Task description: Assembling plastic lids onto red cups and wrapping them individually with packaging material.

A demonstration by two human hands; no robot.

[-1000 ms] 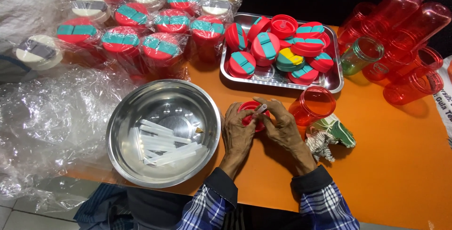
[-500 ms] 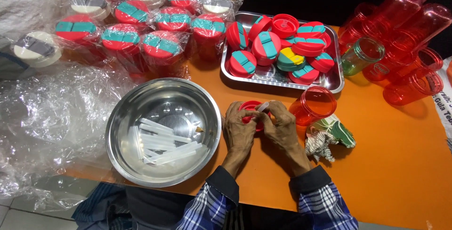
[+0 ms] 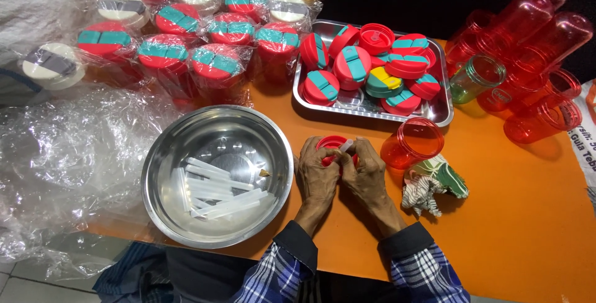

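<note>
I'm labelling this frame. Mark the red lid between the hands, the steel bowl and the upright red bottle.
red lid (image 3: 331, 143), head view, top rim above the fingers.
steel bowl (image 3: 162, 159), head view, bare left inner wall.
upright red bottle (image 3: 411, 143), head view, open mouth.

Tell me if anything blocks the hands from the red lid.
Nothing does. The left hand and right hand are already closed around the red lid, with a short white straw at the fingertips.
</note>
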